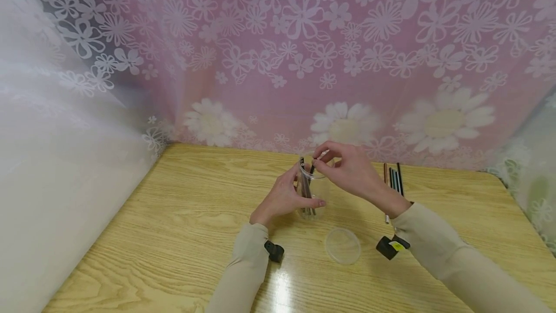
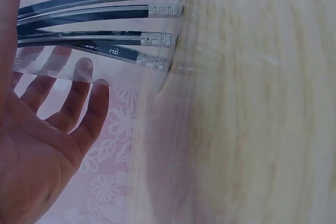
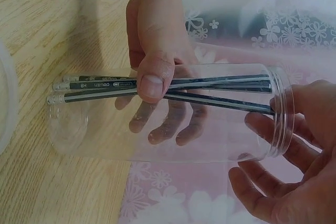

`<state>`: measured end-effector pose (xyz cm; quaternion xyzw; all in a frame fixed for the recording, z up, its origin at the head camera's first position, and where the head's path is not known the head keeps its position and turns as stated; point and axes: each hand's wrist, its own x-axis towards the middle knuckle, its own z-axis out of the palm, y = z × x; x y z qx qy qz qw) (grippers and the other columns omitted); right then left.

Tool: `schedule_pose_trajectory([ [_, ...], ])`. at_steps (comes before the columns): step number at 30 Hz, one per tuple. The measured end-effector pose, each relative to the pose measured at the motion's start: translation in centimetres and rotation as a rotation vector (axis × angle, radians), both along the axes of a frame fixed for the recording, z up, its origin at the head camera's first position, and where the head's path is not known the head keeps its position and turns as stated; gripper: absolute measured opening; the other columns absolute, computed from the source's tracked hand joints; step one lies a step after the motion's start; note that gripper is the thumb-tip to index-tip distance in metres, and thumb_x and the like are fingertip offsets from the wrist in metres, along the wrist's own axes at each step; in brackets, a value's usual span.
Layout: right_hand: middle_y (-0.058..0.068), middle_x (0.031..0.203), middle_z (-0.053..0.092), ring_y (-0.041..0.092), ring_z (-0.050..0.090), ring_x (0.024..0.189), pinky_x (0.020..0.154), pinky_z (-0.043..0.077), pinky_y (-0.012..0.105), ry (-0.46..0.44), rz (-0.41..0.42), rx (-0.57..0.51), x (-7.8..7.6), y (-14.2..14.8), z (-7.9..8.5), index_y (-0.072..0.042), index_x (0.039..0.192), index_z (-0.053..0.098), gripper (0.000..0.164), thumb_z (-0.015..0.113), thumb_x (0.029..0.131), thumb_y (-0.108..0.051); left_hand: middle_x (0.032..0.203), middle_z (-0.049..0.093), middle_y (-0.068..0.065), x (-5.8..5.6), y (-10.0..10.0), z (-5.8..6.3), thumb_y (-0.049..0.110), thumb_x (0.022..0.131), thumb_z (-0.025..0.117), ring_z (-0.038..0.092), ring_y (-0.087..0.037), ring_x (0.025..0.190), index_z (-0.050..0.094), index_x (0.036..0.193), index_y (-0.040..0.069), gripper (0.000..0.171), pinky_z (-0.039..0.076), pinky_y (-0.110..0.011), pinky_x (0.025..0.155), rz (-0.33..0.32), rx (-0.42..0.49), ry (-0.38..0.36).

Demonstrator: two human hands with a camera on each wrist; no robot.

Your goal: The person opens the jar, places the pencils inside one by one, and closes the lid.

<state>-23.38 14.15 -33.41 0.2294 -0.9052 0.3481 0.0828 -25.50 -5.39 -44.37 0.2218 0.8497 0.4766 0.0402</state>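
A clear plastic jar [image 1: 319,192] stands on the table with several dark striped pencils [image 3: 100,95] inside, their metal eraser ends [image 2: 165,10] at the bottom. My left hand [image 1: 282,197] grips the jar around its side, thumb across the near face and fingers spread behind. At the jar's open mouth is my right hand [image 1: 352,168], thumb and forefinger pinching the upper end of one dark pencil [image 1: 312,169]. Its other fingers [image 3: 252,190] curl beside the threaded rim [image 3: 283,114]. A round translucent lid [image 1: 343,246] lies flat on the table in front of the jar.
Several more pencils [image 1: 394,180] lie side by side on the wooden table [image 1: 182,206], to the right behind the right wrist. A pink flowered curtain [image 1: 278,62] hangs along the table's back edge, and a pale sheet [image 1: 78,158] hangs at left.
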Motion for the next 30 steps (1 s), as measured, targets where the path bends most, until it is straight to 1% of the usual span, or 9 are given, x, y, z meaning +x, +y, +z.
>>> schedule_pose_trajectory([
  [4,0.007,0.092,0.079,0.012,0.066,0.063,0.067,0.057,0.037,-0.008,-0.002,0.014,-0.1,-0.1,0.1,-0.016,0.116,0.074,0.019,0.067,0.099,-0.022,0.097,0.062,0.003,-0.1,0.0,-0.1,0.055,0.074,0.088,0.058,-0.016,0.085,0.035,0.15,0.051,0.092,0.048,-0.035,0.071,-0.006,0.005,-0.001],
  [8,0.006,0.092,0.078,0.009,0.062,0.056,0.055,0.048,0.031,-0.026,-0.005,0.019,-0.2,-0.2,0.1,-0.018,0.125,0.072,0.026,0.065,0.1,-0.023,0.096,0.062,0.003,-0.3,0.0,-0.1,0.054,0.076,0.087,0.056,-0.018,0.079,0.039,0.146,0.051,0.085,0.045,-0.034,0.065,-0.018,0.009,0.004],
  [12,0.006,0.091,0.078,0.012,0.056,0.049,0.049,0.043,0.03,-0.033,-0.011,0.014,-0.3,-0.3,0.1,-0.018,0.128,0.071,0.029,0.064,0.1,-0.021,0.097,0.063,0.002,-0.2,0.0,0.1,0.054,0.076,0.087,0.055,-0.019,0.077,0.039,0.146,0.051,0.085,0.044,-0.035,0.065,-0.021,0.013,-0.007],
  [15,0.006,0.093,0.078,0.014,0.062,0.058,0.058,0.051,0.033,-0.043,-0.018,-0.008,-0.2,-0.2,0.0,-0.018,0.129,0.07,0.03,0.063,0.101,-0.02,0.103,0.062,0.002,-0.1,0.0,0.2,0.055,0.075,0.088,0.053,-0.018,0.077,0.032,0.15,0.053,0.093,0.044,-0.035,0.067,-0.012,0.012,-0.016],
  [17,0.007,0.095,0.078,0.018,0.069,0.071,0.07,0.058,0.038,-0.049,-0.021,-0.041,0.0,0.1,0.0,-0.018,0.13,0.07,0.03,0.063,0.101,-0.02,0.105,0.061,0.003,-0.1,0.1,0.2,0.055,0.075,0.088,0.052,-0.018,0.075,0.033,0.15,0.053,0.093,0.044,-0.036,0.068,-0.007,0.016,-0.021],
  [19,0.008,0.1,0.077,0.022,0.073,0.087,0.083,0.059,0.044,-0.06,-0.027,-0.078,0.2,0.5,0.0,-0.018,0.131,0.069,0.03,0.063,0.102,-0.022,0.105,0.061,0.004,-0.1,0.1,0.2,0.055,0.074,0.089,0.053,-0.017,0.077,0.038,0.147,0.051,0.089,0.045,-0.036,0.07,-0.003,0.02,-0.021],
  [22,0.008,0.106,0.077,0.026,0.074,0.096,0.086,0.059,0.046,-0.058,-0.042,-0.128,0.6,1.5,0.0,-0.019,0.132,0.067,0.031,0.063,0.103,-0.026,0.1,0.064,0.004,-0.2,0.2,0.1,0.054,0.073,0.09,0.056,-0.017,0.079,0.049,0.135,0.043,0.075,0.046,-0.036,0.072,-0.008,0.035,-0.015],
  [26,0.005,0.109,0.076,0.018,0.073,0.095,0.082,0.058,0.033,-0.024,-0.073,-0.168,1.2,3.0,0.1,-0.023,0.131,0.068,0.03,0.063,0.103,-0.029,0.095,0.065,0.005,-0.2,0.2,0.0,0.054,0.072,0.09,0.056,-0.017,0.08,0.051,0.13,0.04,0.071,0.046,-0.036,0.072,-0.007,0.036,0.001],
  [30,0.007,0.109,0.075,0.001,0.068,0.092,0.079,0.053,0.017,0.027,-0.077,-0.225,1.4,4.4,0.1,-0.018,0.129,0.07,0.028,0.065,0.102,-0.024,0.093,0.063,0.005,-0.2,0.1,-0.1,0.054,0.071,0.091,0.054,-0.017,0.078,0.051,0.13,0.042,0.073,0.045,-0.036,0.07,0.002,0.039,0.002],
])
